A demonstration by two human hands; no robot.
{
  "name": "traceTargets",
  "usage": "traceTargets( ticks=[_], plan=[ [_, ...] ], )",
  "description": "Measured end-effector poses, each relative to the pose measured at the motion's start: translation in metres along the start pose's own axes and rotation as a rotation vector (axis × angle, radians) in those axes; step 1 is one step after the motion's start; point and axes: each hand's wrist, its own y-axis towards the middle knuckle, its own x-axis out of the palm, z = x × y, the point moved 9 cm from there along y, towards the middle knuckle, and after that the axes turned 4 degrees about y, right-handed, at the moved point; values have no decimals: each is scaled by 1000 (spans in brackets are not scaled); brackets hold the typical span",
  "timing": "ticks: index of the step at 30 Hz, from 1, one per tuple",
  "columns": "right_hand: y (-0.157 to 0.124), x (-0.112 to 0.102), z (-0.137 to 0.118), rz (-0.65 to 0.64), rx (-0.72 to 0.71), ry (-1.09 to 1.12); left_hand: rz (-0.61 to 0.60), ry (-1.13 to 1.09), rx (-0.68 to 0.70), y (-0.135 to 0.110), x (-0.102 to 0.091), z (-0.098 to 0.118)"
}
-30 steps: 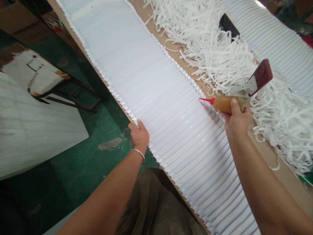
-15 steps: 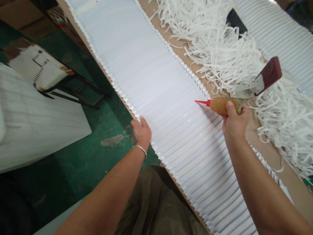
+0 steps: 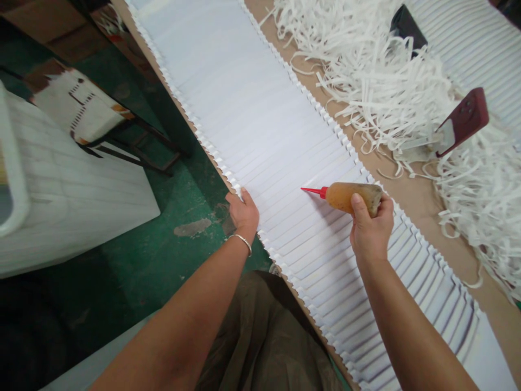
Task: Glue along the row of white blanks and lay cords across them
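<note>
In the head view my right hand [image 3: 371,222] is wrapped round a squeeze glue bottle [image 3: 345,196] of yellowish-brown content. Its thin red nozzle points left over the overlapping white paper strips [image 3: 285,157], which lie in a long staggered row. Whether the tip touches the paper I cannot tell. My left hand [image 3: 244,210] is closed at the near left edge of the row, thumb at the strip ends and the other fingers partly hidden around the table edge [image 3: 215,165]. A bangle circles that wrist.
Beyond the row lies a heap of shredded white paper strips [image 3: 374,98] on the brown board [image 3: 415,190]. A dark red phone [image 3: 466,119] and a black object [image 3: 408,30] rest there. At left stand a stool [image 3: 97,117] and a large white bin [image 3: 81,206].
My right hand has brought the glue bottle left and nearer to me, across the strips. My left hand stays at the edge with little change. The whole view has shifted slightly.
</note>
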Motion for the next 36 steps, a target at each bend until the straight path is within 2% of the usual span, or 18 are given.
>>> traceTargets(
  ticks=[5, 13, 19, 26, 27, 29, 31, 33, 36],
  plan=[
    [-33, 8, -9, -40, 16, -135, -8, -27, -10, -2, -2, 1],
    [-80, 37, -25, -183, -19, -267, -33, -35, -32, -2, -1, -1],
    [-102, 54, -37, -310, -205, -329, -46, -80, -67, -3, -1, -4],
    [-106, 53, -59, -431, -425, -234, -64, -87, -40, -4, -2, -2],
    [-104, 50, -64, -408, -443, -226, -75, -98, -41, -4, -1, -1],
    [-94, 38, -72, -279, -396, -202, -99, -122, -44, -3, -1, 0],
    [-82, 16, -71, -79, -238, -107, -126, -153, -41, -3, -2, 0],
    [-73, -3, -59, 79, -30, 95, -173, -203, -27, -4, -2, -1],
    [-69, -19, -37, 187, 225, 424, -301, -297, 0, 0, 3, -11]
  ],
)
